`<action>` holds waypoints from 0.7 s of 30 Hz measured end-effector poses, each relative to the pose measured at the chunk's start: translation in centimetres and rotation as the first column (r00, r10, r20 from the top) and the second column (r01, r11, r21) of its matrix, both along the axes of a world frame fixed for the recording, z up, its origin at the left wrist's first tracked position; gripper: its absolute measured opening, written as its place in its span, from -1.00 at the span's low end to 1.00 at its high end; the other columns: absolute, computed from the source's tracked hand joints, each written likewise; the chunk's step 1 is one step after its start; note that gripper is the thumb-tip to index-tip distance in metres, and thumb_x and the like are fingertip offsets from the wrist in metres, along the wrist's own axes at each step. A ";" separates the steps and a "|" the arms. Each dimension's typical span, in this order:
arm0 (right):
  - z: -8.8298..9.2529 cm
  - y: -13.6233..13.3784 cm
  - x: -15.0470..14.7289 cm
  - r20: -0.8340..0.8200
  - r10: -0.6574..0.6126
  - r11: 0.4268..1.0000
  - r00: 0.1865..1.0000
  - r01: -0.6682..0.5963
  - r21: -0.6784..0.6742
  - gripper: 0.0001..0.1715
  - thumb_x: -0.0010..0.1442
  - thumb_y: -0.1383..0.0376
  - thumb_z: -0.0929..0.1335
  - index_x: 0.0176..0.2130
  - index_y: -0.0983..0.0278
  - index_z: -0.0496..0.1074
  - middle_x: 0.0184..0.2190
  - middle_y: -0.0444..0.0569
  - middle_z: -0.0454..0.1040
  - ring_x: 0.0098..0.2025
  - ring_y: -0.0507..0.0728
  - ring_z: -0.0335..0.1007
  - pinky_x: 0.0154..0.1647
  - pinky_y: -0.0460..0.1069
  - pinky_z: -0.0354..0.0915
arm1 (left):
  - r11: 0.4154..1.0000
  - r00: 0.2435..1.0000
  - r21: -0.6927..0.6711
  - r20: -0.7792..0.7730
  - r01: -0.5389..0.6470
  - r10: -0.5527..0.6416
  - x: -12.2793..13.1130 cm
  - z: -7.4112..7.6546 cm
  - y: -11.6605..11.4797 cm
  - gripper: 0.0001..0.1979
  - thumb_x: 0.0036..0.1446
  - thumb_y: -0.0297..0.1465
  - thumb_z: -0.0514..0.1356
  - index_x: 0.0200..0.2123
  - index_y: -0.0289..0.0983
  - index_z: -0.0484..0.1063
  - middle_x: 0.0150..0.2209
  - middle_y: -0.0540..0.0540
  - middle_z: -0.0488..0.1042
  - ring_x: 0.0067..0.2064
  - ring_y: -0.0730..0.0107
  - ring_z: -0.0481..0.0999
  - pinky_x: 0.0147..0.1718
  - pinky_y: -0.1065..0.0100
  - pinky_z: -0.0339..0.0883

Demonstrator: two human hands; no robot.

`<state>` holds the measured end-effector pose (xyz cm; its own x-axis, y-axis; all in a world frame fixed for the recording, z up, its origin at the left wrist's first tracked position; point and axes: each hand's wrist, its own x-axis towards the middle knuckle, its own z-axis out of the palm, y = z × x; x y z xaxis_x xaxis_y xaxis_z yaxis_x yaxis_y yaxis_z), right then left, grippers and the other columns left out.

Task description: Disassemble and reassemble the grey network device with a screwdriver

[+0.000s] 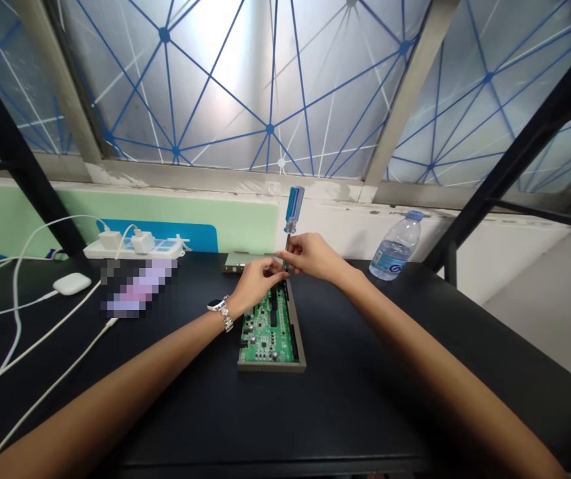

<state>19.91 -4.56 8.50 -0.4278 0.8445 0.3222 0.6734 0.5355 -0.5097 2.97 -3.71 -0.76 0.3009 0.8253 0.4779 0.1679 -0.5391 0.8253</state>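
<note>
A screwdriver (294, 209) with a blue, clear handle stands nearly upright over the far right end of a green circuit board (264, 332). The board lies in a shallow metal casing (271, 366). My right hand (312, 256) is closed, pinching the screwdriver's shaft below the handle. With fingers bent together, my left hand (260, 283) rests at the far end of the board, close to the shaft's lower end. Whatever its fingertips hold is too small or hidden to make out. The screwdriver's tip is hidden behind the fingers.
Behind the board lies a flat metal piece (235, 262). A water bottle (395, 247) stands at the right. On the left are a power strip (163, 247) with chargers, white cables (66, 326), a white earbud case (72, 284) and a blurred-out phone-like object (140, 289).
</note>
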 end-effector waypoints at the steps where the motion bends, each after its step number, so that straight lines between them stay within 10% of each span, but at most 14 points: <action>1: 0.0 0.0 0.0 0.003 -0.002 1.000 1.000 0.002 -0.002 -0.67 0.19 0.18 0.37 -0.52 0.28 0.32 -0.67 -0.10 0.44 -0.60 0.06 0.41 -0.50 -0.07 0.28 | 1.000 1.000 -0.021 0.006 0.013 -0.013 -0.1 0.0 0.1 -0.81 0.12 -0.30 0.30 -0.38 -0.33 0.50 -0.36 -0.12 0.59 -0.28 0.23 0.58 -0.23 0.29 0.40; 10: 0.9 -0.2 0.2 -0.262 0.138 0.931 0.955 -0.215 -0.295 -0.58 0.18 0.25 0.35 0.00 0.40 0.38 -0.22 0.13 0.56 -0.43 0.10 0.53 -0.54 -0.05 0.41 | 0.984 0.986 -0.086 -0.028 0.159 -0.162 -0.8 0.8 0.0 -0.80 0.20 -0.31 0.23 -0.25 -0.33 0.58 -0.22 -0.17 0.65 -0.09 0.11 0.62 -0.05 0.21 0.42; 21: 0.7 0.2 0.6 -0.305 0.096 0.946 0.948 -0.182 -0.269 -0.82 0.17 0.26 0.38 -0.28 0.36 0.45 -0.39 0.05 0.60 -0.50 0.12 0.58 -0.53 -0.07 0.39 | 0.987 0.986 -0.050 -0.069 0.150 -0.153 -0.5 1.1 -0.5 -0.79 0.20 -0.31 0.24 -0.16 -0.31 0.51 -0.16 -0.18 0.60 -0.12 0.18 0.59 -0.11 0.22 0.43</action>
<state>20.53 -4.34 9.19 -0.4749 0.8575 0.1978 0.4066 0.4132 -0.8148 2.47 -4.19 0.38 0.4565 0.7873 0.4144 0.1472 -0.5262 0.8375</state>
